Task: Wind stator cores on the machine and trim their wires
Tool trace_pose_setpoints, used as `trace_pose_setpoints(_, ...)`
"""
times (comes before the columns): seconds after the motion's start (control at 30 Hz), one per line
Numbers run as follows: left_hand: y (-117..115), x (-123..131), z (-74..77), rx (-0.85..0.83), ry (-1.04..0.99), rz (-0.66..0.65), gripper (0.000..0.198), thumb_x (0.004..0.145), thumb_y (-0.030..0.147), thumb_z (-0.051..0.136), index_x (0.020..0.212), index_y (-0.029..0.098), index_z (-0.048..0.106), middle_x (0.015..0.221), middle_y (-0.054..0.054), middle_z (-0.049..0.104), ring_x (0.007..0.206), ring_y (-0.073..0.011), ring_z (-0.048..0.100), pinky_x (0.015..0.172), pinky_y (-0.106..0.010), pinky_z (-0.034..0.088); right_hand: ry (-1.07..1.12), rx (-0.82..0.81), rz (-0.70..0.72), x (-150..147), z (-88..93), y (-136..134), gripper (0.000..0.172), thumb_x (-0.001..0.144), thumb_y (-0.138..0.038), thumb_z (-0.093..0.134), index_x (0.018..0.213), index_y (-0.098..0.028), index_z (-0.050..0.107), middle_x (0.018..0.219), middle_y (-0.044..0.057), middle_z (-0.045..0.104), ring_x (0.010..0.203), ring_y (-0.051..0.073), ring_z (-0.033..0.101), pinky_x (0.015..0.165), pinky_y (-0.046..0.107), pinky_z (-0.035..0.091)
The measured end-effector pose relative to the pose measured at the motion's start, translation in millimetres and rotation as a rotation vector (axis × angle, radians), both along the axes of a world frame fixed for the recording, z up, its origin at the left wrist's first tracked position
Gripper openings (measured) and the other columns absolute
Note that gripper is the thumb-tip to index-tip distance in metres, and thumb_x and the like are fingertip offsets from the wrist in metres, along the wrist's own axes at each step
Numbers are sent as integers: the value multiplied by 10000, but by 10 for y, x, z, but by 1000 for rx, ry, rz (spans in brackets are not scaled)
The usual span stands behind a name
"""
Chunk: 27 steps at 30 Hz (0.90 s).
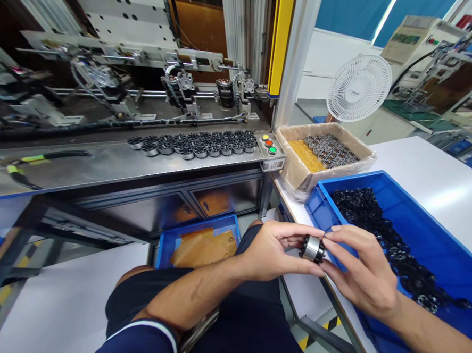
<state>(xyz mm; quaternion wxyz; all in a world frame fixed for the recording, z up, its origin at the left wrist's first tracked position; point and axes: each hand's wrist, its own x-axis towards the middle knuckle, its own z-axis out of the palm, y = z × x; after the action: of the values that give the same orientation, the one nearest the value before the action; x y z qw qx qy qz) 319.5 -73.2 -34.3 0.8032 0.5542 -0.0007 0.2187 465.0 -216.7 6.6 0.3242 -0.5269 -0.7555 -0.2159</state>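
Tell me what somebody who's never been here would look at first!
Probably the small silver-and-black part, held low in the picture, right of the middle, between the left hand and the right hand. Next, perhaps, the big blue bin at the right, with a heap of black parts inside. The round white fan at upper right and the bright yellow post at top stand out too.

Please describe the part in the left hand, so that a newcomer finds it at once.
Start from the big blue bin at the right. Beside its left edge, the left hand holds a small round silver-banded part with black toothed edges. Unlike the similar rings grouped on the metal bench, it is held up between fingers.
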Motion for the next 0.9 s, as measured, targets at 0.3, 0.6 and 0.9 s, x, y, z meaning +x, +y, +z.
trace_pose_setpoints(0.3, -2, -7, -18, 4, 53, -16, 609, 546, 217, 954, 1116, 143, 752, 1037, -84, 791, 953, -248, 766, 946, -357, 614, 20, -14, -13, -2, 18, -5, 472, 844, -116, 719, 1297, -202, 619, 1048, 113, 690, 999, 258, 683, 813, 450, 635)
trace_pose_setpoints(0.6, 33, -32, -12, -71, 123, -89, 636, 496, 146, 958, 1097, 128, 753, 1002, -76, 799, 967, -261, 766, 952, -368, 609, -150, -15, 28, 20, 35, -19, 405, 799, -97, 764, 1179, -45, 635, 1023, 168, 662, 1003, 290, 641, 786, 456, 607)
trace_pose_setpoints(0.9, -29, -53, -68, 0, 125, -127, 675, 651, 306, 915, 1253, 114, 677, 1109, -117, 767, 1013, -265, 741, 949, -379, 596, -92, -36, 27, -12, -33, -13, 419, 809, -54, 728, 1216, -44, 626, 1038, 174, 654, 999, 277, 628, 803, 443, 574)
